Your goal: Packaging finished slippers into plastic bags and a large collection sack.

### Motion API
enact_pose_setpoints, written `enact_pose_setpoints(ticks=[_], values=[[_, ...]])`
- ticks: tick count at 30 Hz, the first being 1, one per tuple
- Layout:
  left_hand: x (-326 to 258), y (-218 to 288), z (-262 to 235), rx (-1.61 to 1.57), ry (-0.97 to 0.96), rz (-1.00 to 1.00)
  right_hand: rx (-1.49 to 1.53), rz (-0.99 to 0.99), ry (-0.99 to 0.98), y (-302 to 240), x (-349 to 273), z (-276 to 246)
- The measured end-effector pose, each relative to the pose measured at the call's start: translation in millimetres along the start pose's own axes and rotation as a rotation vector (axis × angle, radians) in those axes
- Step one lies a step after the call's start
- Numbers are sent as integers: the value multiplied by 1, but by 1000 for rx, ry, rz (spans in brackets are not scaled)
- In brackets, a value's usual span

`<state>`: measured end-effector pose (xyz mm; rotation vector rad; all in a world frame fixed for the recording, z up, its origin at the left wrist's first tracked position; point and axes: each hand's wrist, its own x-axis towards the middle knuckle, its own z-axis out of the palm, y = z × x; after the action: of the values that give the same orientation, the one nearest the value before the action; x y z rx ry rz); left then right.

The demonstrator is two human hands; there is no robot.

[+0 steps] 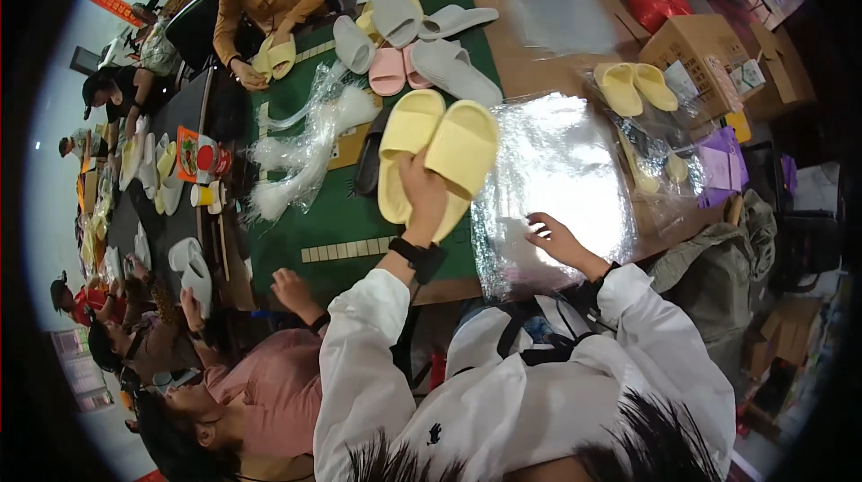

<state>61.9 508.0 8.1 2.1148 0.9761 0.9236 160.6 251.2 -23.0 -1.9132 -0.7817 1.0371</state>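
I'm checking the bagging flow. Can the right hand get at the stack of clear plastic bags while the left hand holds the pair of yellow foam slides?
Probably yes: the right hand already rests on the stack of clear plastic bags, nothing covering it.

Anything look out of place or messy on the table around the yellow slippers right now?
Nothing looks damaged or spilled. The left hand holds a pair of pale yellow foam slippers over the green table mat; the right hand rests on a stack of clear plastic bags. The grey and pink slippers beyond lie jumbled, unpaired.
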Motion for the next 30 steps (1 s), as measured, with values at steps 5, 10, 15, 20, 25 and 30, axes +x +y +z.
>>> enact_pose_setpoints(ticks=[5, 10, 15, 20, 25, 30], values=[[-48, 76, 48, -205, -192, -135, 292, -230, 259, -36, -5, -5], [-106, 100, 107, -287, -362, -176, 316, -187, 710, -6, -9, -48], [-178, 70, 101, -150, -919, 225, 62, -17, 699, 100, 2, -111], [-203, 65, 81, 314, -1155, 526, -2, -69, 693, 123, 16, -121], [-180, 50, 126, 404, -1428, 552, -277, 89, 747, 107, 25, -110], [-160, 54, 131, 211, -1506, 357, -298, 47, 611, 84, 14, -76]])
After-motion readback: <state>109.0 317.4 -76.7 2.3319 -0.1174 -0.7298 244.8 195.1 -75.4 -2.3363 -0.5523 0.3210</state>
